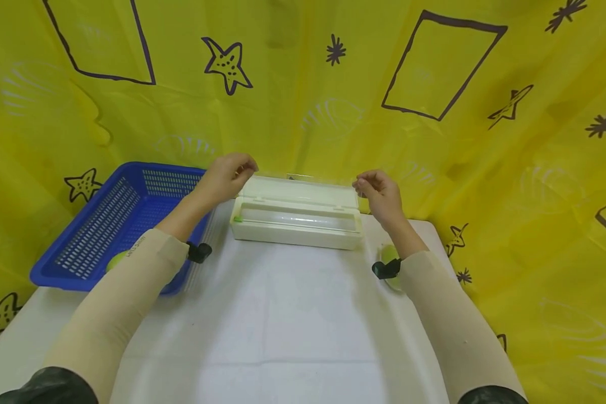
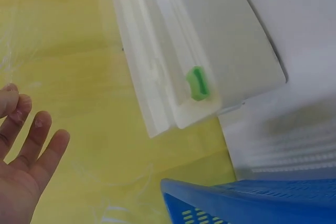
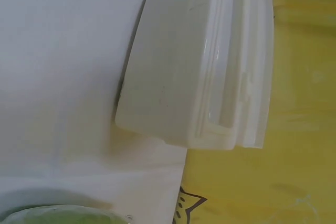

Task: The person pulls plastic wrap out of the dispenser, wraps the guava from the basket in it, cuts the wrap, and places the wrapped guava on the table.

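Observation:
A white cling film dispenser (image 1: 297, 238) stands at the table's back edge with its lid (image 1: 303, 192) raised, a clear roll inside and a green slider (image 2: 198, 83) at its left end. Above its left end, my left hand (image 1: 228, 175) has thumb and forefinger pinched together. My right hand (image 1: 381, 196) pinches likewise over the right end. Between them a sheet of cling film (image 1: 300, 177) shows only as a faint clear edge and glints, so its outline is hard to make out. My right hand is outside the right wrist view.
Left of the dispenser sits a blue plastic basket (image 1: 126, 213) with a round green thing (image 1: 116, 260) in it, partly behind my left sleeve. Another pale green thing (image 1: 390, 255) lies on the table by my right wrist. A yellow patterned curtain (image 1: 283, 123) hangs behind the table.

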Tool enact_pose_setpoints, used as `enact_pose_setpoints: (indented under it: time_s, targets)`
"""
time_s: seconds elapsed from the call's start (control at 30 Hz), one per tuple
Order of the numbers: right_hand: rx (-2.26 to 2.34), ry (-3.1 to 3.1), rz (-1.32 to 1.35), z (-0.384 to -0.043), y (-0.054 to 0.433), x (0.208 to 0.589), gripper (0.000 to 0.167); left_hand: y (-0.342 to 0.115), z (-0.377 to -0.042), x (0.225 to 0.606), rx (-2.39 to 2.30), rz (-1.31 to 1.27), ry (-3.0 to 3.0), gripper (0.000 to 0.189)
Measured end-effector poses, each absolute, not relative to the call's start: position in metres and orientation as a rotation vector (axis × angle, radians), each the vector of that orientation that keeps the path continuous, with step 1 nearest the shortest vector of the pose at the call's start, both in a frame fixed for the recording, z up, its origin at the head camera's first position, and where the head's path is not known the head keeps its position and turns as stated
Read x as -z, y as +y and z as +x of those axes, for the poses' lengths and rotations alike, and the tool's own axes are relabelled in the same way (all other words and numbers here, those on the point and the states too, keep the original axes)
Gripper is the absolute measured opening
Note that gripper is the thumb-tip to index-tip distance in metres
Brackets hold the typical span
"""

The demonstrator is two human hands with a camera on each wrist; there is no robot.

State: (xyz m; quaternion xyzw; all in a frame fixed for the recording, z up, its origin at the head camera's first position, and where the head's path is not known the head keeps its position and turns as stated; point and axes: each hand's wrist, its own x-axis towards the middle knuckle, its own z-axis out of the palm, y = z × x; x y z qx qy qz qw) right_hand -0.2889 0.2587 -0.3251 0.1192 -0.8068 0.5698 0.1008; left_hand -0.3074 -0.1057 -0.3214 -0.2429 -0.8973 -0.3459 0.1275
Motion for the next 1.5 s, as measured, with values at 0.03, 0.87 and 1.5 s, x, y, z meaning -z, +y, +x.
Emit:
enact_pose_setpoints:
  time_s: [0.03, 0.87, 1.5]
  targets:
    - [-1.685, -2.377, 0.351, -0.292, 0.26, 0.327, 0.027, -0.106, -0.307, 0.32, 1.015, -0.706, -2.603, 0.015]
    - [-1.709, -2.248, 0.424, -0.294, 0.266, 0.31, 0.026, -0.104, -0.3, 0.293, 0.946, -0.727, -2.437, 0.013]
    - [-1.711, -2.152, 0.497, -0.289, 0.268, 0.279, 0.023, -0.103, -0.297, 0.266, 0.917, -0.763, -2.356, 0.014]
